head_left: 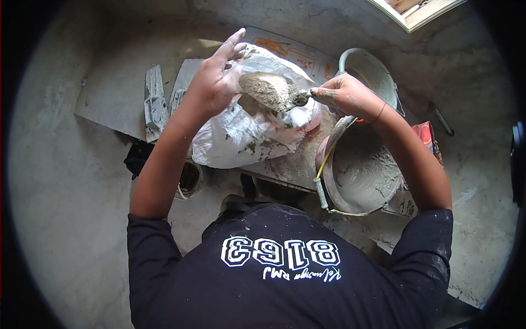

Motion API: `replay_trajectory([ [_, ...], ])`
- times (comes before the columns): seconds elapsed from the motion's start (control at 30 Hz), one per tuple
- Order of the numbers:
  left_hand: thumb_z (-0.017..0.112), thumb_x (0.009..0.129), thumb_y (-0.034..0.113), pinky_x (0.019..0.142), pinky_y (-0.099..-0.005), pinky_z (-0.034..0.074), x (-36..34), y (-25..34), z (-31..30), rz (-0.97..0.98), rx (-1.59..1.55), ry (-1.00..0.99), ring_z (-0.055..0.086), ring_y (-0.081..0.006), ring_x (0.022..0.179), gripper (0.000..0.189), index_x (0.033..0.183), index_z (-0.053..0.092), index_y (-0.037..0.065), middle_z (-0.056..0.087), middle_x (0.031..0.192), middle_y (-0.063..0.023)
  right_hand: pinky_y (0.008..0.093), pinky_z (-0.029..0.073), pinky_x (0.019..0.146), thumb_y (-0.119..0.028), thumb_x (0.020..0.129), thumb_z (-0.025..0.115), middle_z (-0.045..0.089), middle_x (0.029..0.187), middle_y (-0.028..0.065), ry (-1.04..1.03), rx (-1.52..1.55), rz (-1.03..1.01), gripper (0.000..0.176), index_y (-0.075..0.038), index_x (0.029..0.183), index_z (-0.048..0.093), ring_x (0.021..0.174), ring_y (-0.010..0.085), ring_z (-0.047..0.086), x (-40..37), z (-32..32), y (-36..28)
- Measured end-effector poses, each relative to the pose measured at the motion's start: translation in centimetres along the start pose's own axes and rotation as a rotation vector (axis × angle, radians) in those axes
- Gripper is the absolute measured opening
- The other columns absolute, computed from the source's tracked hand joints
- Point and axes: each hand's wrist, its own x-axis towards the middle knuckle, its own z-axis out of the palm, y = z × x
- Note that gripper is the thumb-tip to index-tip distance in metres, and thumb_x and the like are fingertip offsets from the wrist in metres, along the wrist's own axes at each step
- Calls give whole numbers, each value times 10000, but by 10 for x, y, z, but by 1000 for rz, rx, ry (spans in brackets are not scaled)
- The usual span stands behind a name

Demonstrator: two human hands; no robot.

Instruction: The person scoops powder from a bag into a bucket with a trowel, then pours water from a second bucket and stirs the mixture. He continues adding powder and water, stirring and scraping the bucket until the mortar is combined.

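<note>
My right hand (348,98) is closed on the short handle of a scoop (301,98) caked with grey material. Grey powder is heaped in the scoop's bowl, above an opened white bag (230,140) with dark smears. At the bag's upper left is my left hand (219,77), its index finger stretched out and its thumb apart, beside the scoop's far edge. Nothing shows in its grasp. Right of the bag stands a bucket (329,181) with wet grey mix inside and a yellow wire handle.
A grey-green bucket (390,88) stands behind my right hand. Dusty blocks (155,101) lie left of the bag, and a small pail (192,180) is below it. A printed sack (296,55) lies behind. A wooden frame (408,24) is at the top right.
</note>
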Motion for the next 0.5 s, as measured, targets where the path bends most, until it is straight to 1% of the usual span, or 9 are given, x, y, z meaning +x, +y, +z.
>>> replay_trajectory([
  [0.03,439,935,169,1071,-372,364,4,-2,3,-42,-51,2,531,-298,1224,573,1485,347,32,554,1334,-220,276,437,512,-378,883,662,570,616,24,2,2,-1,361,-29,925,746,524,97,498,-9,0,-3],
  [0.07,452,1006,298,1086,-375,347,6,-4,6,-84,-102,1,519,-302,1238,568,1485,334,17,547,1343,-219,249,391,496,-338,912,650,551,626,-12,10,6,-23,318,-30,921,731,524,67,458,-19,1,-8],
  [0.1,347,1019,533,1112,-398,312,8,-4,9,-89,-175,-13,489,-312,1274,705,1478,333,-2,529,1363,-223,223,345,480,-298,941,637,532,636,-49,23,10,-42,279,-31,916,715,523,37,418,-28,0,-8],
  [0.2,294,1013,580,1121,-389,306,11,-9,14,-103,-267,24,454,-349,1325,748,1463,349,-14,504,1372,-279,216,352,488,-281,951,618,524,640,-51,48,69,-62,268,-28,958,706,528,38,420,-51,-5,7],
  [0.23,229,1004,618,1122,-394,302,11,-10,17,-123,-242,17,458,-350,1320,794,1458,353,-22,509,1371,-268,208,368,510,-266,955,603,536,683,-44,10,107,-43,265,-25,1021,691,566,41,444,-65,-9,9],
  [0.33,252,1009,601,1101,-406,327,3,-17,23,-184,-336,8,476,-339,1301,763,1461,362,-3,529,1365,-233,211,389,538,-220,949,584,547,726,-32,38,247,-81,262,-20,1094,671,613,48,468,-98,-16,36],
  [0.37,250,1019,573,1098,-421,332,-3,-15,25,-184,-338,20,488,-333,1285,737,1455,369,-10,532,1361,-229,215,403,557,-206,916,596,560,790,-16,46,305,-75,341,2,1183,631,645,58,483,-117,-17,38],
  [0.47,279,1035,510,1055,-408,383,-22,3,40,-102,-337,117,511,-315,1254,685,1418,397,-44,541,1344,-218,227,428,578,-183,912,597,582,810,-14,140,457,-20,315,-6,1170,642,665,56,498,-162,-17,68],
  [0.5,279,1035,510,1055,-408,383,-29,8,50,-99,-346,97,511,-315,1254,685,1418,397,-44,541,1344,-218,231,436,594,-136,888,598,578,835,-9,174,412,7,387,8,1246,591,670,60,494,-180,-16,79],
])
